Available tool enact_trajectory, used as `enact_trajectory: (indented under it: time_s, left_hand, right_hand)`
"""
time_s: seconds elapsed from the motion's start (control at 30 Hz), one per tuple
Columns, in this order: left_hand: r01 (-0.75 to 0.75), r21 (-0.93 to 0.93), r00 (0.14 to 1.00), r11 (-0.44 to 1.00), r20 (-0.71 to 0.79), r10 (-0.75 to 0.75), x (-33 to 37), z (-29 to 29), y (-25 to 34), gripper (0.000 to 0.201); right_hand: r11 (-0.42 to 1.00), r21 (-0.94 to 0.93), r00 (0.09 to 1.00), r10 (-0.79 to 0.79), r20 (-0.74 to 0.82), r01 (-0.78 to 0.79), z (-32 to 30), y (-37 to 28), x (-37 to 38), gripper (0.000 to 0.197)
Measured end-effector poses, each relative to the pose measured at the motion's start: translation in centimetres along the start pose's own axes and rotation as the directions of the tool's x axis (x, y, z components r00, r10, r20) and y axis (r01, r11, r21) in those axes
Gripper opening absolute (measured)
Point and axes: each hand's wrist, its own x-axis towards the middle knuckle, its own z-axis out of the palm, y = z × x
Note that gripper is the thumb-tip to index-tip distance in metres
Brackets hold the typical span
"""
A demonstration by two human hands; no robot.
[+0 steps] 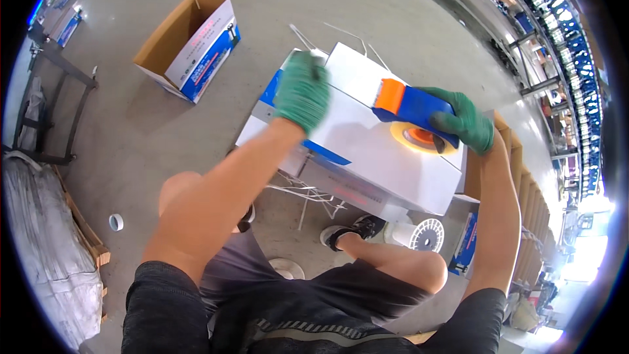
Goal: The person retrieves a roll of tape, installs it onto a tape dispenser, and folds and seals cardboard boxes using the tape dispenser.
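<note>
My right hand (466,120), in a green glove, is closed around the grip of a blue tape gun (414,105) with an orange front piece. A roll of yellowish tape (426,137) sits in it, just above the white carton (386,157). The carton lies in front of me, with blue printed patches and a seam between its top flaps. Toward the carton's far left end is my left hand (303,92), also gloved in green. Its fingers are bent and blurred, so whether they grip anything cannot be made out.
An open carton (208,49) stands on the floor at the far left. White straps (314,193) hang about the near carton. A white spool (427,235) lies by my foot, and a tape roll (116,222) lies at left. Cardboard boxes (517,183) line the right.
</note>
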Motion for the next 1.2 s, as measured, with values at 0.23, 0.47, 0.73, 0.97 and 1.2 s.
enact_trajectory:
  time_s: [0.23, 0.47, 0.73, 0.97, 1.2]
  left_hand:
    - [0.861, -0.490, 0.440, 0.134, 0.588, -0.679, 1.9, -3.2, -3.3, 0.024]
    - [0.536, 0.042, 0.670, 0.843, 0.587, -0.455, -2.0, 0.8, -7.1, 0.043]
    - [0.089, -0.356, 0.661, 0.930, 0.720, 0.212, 3.7, -3.7, -0.4, 0.095]
    - [-0.254, -0.058, 0.541, 0.966, 0.819, 0.191, 3.3, -3.0, 0.0, 0.114]
    - [-0.469, -0.046, 0.425, 0.882, 0.864, 0.271, 3.2, -3.0, 0.2, 0.102]
  right_hand:
    - [0.979, -0.186, 0.996, 0.088, 0.028, -0.082, 1.7, -1.6, 5.0, 0.058]
    - [0.964, -0.242, 0.993, 0.118, 0.005, -0.113, 1.9, -1.8, 5.4, 0.056]
    - [0.949, -0.230, 0.969, 0.238, 0.065, -0.217, 1.9, -3.7, 5.7, 0.060]
    - [0.906, -0.260, 0.926, 0.366, 0.090, -0.333, -2.7, -1.4, 1.0, 0.059]
    - [0.606, -0.441, 0.711, 0.694, -0.112, -0.662, -12.1, 2.3, -15.7, 0.054]
